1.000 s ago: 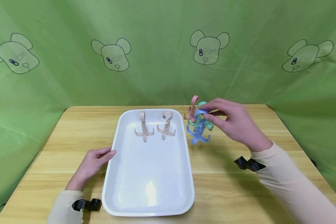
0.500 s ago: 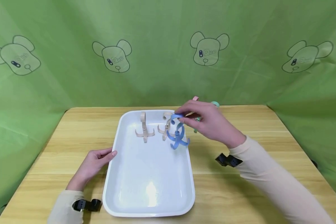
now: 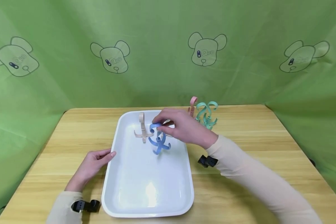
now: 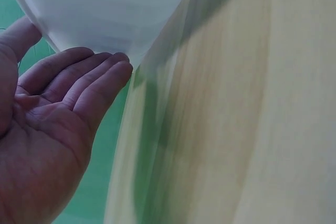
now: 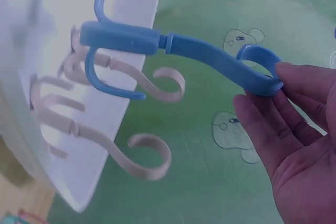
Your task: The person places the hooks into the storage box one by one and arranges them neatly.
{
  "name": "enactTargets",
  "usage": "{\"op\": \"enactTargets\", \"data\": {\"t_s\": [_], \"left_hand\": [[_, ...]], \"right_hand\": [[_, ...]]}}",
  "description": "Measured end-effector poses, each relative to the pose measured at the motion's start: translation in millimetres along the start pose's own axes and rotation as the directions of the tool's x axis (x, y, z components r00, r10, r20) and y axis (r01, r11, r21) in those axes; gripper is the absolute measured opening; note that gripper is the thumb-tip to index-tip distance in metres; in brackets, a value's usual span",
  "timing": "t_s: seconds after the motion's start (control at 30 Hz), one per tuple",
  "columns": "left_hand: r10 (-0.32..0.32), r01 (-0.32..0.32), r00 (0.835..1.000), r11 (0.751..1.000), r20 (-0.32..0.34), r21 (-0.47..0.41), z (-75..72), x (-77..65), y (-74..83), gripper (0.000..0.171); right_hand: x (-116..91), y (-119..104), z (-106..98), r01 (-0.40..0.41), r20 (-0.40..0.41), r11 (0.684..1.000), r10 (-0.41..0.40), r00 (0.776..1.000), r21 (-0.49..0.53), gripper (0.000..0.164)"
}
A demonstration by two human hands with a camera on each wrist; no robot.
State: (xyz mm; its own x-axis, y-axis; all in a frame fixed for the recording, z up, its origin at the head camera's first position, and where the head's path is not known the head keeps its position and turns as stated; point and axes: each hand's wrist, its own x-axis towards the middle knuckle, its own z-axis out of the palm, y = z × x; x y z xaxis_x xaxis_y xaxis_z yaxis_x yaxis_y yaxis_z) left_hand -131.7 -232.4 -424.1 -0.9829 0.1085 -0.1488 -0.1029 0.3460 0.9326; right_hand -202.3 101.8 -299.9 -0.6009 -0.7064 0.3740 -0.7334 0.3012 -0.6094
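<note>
A blue multi-pronged hook [image 3: 159, 143] hangs upright over the white tray [image 3: 145, 186], its prongs downward. My right hand [image 3: 184, 126] pinches its curled top between thumb and fingers, as the right wrist view also shows for the blue hook [image 5: 205, 56]. Two beige hooks stand at the tray's far end: the left beige hook [image 3: 143, 127] shows plainly, while the other is mostly hidden behind my right hand. At the tray's left side, my left hand [image 3: 92, 165] holds the rim, thumb over the edge and fingers [image 4: 100, 82] against the outer wall.
Beyond the tray's right far corner, a pink hook [image 3: 192, 104] and green hooks [image 3: 208, 116] stand close together on the wooden table [image 3: 240, 186]. A green curtain [image 3: 156, 77] with mouse-head drawings rises behind the table.
My right hand has carried the blue hook leftward from beside the pink and green hooks to over the tray. The left hand has stayed at the tray's rim.
</note>
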Motion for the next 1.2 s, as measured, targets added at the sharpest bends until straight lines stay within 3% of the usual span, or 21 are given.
{"op": "enactTargets", "data": {"t_s": [0.27,0.53,0.7,1.2], "left_hand": [[-0.006,0.007,1.0,0.999,-0.016,0.034,-0.4,0.4,-0.8,0.056],[0.003,-0.002,1.0,1.0,-0.009,0.027,-0.6,0.9,-1.9,0.054],[-0.004,0.004,1.0,1.0,-0.011,0.026,0.0,1.0,-3.4,0.054],[-0.016,0.016,1.0,1.0,-0.011,0.024,-2.0,0.6,-1.0,0.057]], "right_hand": [[8.5,3.2,11.3,-0.059,0.048,0.998,0.058,0.997,0.002,0.02],[14.8,4.3,21.6,-0.02,0.06,0.997,0.016,0.998,0.068,0.02],[16.7,8.3,27.8,0.007,0.079,0.998,-0.011,0.997,0.058,0.02],[23.6,14.6,43.0,-0.046,0.11,0.999,0.043,0.993,0.024,0.017]]}}
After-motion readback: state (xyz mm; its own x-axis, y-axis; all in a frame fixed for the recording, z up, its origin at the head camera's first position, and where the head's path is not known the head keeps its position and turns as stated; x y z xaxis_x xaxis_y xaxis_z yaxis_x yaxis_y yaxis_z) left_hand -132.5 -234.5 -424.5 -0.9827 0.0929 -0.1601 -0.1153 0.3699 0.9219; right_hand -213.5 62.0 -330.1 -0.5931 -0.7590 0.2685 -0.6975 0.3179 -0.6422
